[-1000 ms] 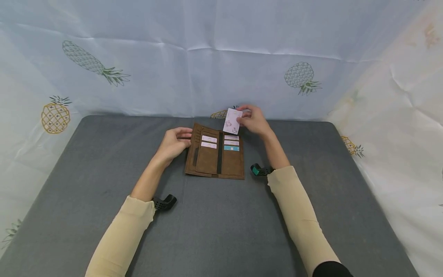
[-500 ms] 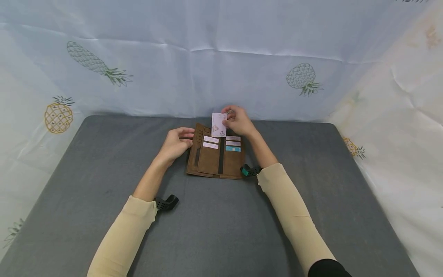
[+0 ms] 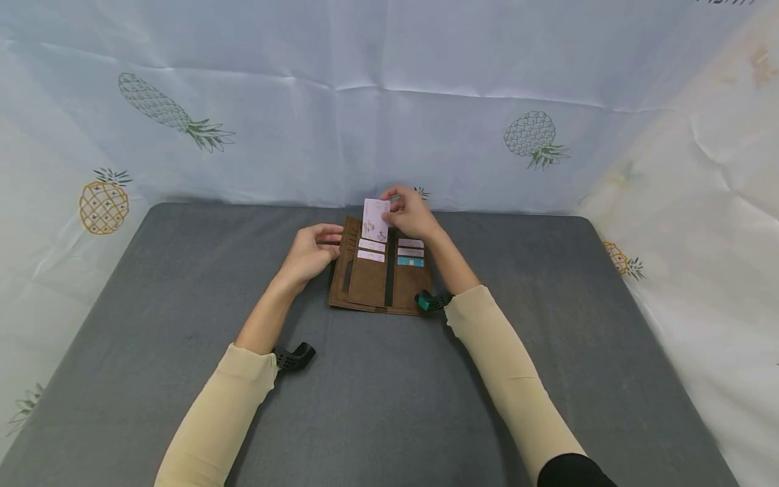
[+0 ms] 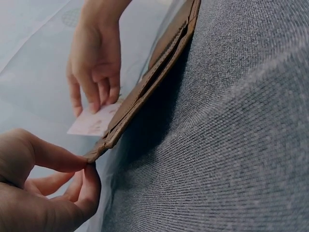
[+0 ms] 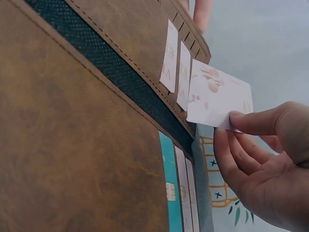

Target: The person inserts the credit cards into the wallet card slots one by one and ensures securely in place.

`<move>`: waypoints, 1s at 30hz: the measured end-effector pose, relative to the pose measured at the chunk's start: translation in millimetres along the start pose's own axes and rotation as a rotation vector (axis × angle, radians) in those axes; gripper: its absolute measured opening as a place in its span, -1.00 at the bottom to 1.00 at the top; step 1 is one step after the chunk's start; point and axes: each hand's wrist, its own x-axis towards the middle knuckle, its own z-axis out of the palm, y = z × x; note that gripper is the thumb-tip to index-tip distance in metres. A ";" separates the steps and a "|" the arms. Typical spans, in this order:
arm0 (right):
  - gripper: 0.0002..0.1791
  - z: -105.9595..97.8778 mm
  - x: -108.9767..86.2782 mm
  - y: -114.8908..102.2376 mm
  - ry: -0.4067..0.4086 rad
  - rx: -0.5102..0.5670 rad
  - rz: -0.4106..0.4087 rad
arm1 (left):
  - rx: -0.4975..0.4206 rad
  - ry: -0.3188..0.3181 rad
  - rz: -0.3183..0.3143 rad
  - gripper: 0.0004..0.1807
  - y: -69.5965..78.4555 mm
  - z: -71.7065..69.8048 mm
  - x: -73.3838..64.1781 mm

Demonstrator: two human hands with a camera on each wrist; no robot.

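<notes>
An open brown leather wallet lies on the table, tilted up at its left side in the left wrist view. My left hand pinches the wallet's left edge between thumb and fingers. With thumb and fingertips my right hand holds a pale pink flowered card by its right side. The card's lower edge is right at the top of the wallet's left column of slots, above two pink cards there. In the right column sit a teal card and two pale cards.
A grey cloth covers the table. Behind it hangs a white curtain printed with pineapples. Each wrist carries a black camera mount.
My right hand has carried the pink card left, from above the right column to the top of the left column, and slightly down. The left hand keeps its hold on the wallet.
</notes>
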 end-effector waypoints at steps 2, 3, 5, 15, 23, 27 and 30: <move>-0.61 1.5 0.6 0.7 0.000 0.021 0.014 | 0.000 0.001 0.002 -0.42 -0.1 0.2 0.1; -0.61 2.3 1.0 1.4 0.001 0.029 0.022 | 0.000 0.002 0.002 -0.42 -0.1 0.3 0.2; -0.61 3.8 1.1 2.8 0.001 0.036 0.041 | -0.001 0.003 0.001 -0.42 0.1 0.5 0.2; -0.58 5.1 -1.7 8.6 -0.061 0.047 0.090 | -0.010 0.007 -0.006 -0.42 0.6 0.9 -0.4; -0.62 3.5 -2.6 7.4 -0.116 -0.013 0.071 | -0.003 0.012 -0.004 -0.43 1.5 0.7 -0.9; -0.63 3.4 -4.4 7.2 -0.129 -0.035 0.088 | 0.001 0.013 -0.003 -0.42 2.0 0.8 -0.6; -0.65 3.5 -5.4 7.8 -0.139 -0.041 0.096 | 0.000 0.011 -0.003 -0.43 2.3 0.6 -0.6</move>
